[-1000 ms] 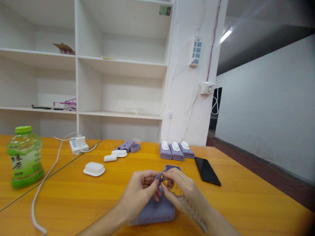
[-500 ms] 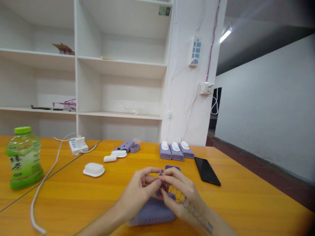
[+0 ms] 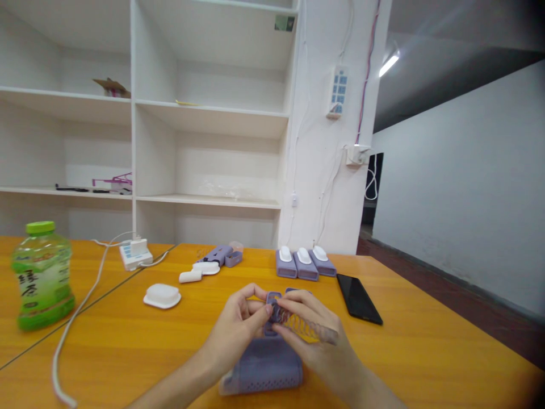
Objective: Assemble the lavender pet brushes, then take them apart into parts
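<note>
Small purple part (image 3: 273,296) sits pinched between the fingertips of both your hands, just above a larger purple casing (image 3: 268,369) on the orange wooden table (image 3: 434,352). Your left hand (image 3: 238,326) grips it between thumb and fingers; your right hand (image 3: 321,355) closes on it from the opposite side, fingertips hiding much of its shape. A coiled spring (image 3: 304,326) runs from the part across your right hand. Beyond your right fingers, another purple piece (image 3: 293,290) shows partly. Farther back stand three purple boxes (image 3: 306,270), side by side and each topped with a white piece, near a black phone (image 3: 359,298) lying flat at right. On your left rests a white cover (image 3: 162,295), with white and purple parts behind it. A green-capped bottle (image 3: 41,284) stands at far left, beside a white cable (image 3: 63,346), before white shelves (image 3: 208,111).
</note>
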The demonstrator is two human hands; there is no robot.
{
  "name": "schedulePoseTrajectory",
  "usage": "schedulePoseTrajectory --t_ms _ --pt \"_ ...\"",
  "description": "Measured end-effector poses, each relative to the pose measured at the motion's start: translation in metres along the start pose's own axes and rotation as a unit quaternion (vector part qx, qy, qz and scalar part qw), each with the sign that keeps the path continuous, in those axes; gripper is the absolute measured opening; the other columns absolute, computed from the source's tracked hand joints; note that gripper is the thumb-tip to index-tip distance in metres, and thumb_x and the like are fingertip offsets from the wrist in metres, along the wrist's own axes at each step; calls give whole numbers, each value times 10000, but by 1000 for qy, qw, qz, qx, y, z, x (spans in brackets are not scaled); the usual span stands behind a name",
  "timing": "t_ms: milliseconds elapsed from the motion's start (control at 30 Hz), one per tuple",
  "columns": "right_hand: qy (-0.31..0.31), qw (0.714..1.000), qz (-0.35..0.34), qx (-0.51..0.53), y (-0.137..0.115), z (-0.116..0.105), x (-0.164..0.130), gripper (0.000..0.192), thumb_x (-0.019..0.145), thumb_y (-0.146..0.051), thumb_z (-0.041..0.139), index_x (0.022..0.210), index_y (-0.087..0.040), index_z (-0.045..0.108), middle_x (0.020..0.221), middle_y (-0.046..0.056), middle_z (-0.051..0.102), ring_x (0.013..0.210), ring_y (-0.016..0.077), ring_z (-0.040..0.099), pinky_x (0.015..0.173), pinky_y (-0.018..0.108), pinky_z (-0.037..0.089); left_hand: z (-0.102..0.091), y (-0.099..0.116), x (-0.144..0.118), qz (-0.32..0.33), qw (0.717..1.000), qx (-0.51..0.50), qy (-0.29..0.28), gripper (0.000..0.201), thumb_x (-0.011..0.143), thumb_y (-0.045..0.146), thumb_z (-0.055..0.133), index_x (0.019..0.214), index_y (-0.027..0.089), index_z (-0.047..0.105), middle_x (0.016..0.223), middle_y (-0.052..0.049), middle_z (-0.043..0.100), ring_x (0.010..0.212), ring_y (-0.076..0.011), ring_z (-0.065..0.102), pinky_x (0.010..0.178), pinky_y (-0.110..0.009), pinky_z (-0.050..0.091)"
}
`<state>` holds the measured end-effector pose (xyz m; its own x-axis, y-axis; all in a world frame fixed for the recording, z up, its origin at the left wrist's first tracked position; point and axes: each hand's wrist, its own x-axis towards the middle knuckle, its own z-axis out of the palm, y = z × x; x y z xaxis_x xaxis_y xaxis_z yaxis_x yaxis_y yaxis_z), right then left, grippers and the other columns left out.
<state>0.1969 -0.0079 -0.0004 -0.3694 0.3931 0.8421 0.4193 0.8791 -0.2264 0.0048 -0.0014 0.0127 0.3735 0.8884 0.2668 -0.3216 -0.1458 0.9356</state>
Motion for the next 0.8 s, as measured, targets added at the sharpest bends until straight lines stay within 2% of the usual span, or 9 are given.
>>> schedulePoseTrajectory --t_ms 67,167,233,333,500,667,800 --pt "5 1000 -2 -19 -1 2 -1 320 934 -205 665 1250 -227 624 1100 97 645 1011 224 665 883 330 598 4 -2 -2 27 1000 3 4 414 796 478 815 895 187 537 646 26 690 535 -70 558 508 -141 370" --pt "17 998 -21 -55 -4 4 -1 289 973 -224 598 1261 -207 611 1074 111 641 988 233 670 855 346 608 10 -4 -5 67 998 16 10 334 862 434 767 896 186 545 776 -17 735 714 -128 651 697 -223 501" --pt "25 997 -26 -70 -5 3 -1 268 979 -228 582 1245 -207 611 1060 110 650 975 236 678 848 349 614 13 -4 -7 82 996 28 20 297 884 416 747 900 186 560 840 -36 747 792 -158 674 767 -266 520" --pt "27 995 -35 -84 -5 2 -1 255 972 -209 587 1225 -209 611 1059 108 665 975 239 686 851 350 618 13 -2 -8 79 996 22 19 291 879 421 749 907 188 578 884 -41 747 816 -167 673 770 -268 519" --pt "-1 995 -40 -95 -2 2 -5 339 982 -177 563 1320 -198 554 1127 125 656 1044 246 671 899 352 605 9 -3 -7 44 999 -12 7 324 849 442 774 889 190 575 845 -8 709 749 -123 624 691 -215 498" --pt "-42 992 -42 -112 -3 1 -5 330 1010 -213 528 1339 -198 540 1126 127 645 1028 251 668 885 369 608 10 -8 -9 19 999 -35 4 321 858 443 763 906 203 556 874 -4 683 803 -145 632 734 -277 553" --pt "-34 990 -63 -119 -7 1 -3 283 1014 -192 519 1293 -183 562 1106 129 652 1008 246 669 874 369 603 10 -9 -10 23 999 -40 5 343 844 445 774 897 207 533 889 -14 707 794 -159 650 783 -343 579"
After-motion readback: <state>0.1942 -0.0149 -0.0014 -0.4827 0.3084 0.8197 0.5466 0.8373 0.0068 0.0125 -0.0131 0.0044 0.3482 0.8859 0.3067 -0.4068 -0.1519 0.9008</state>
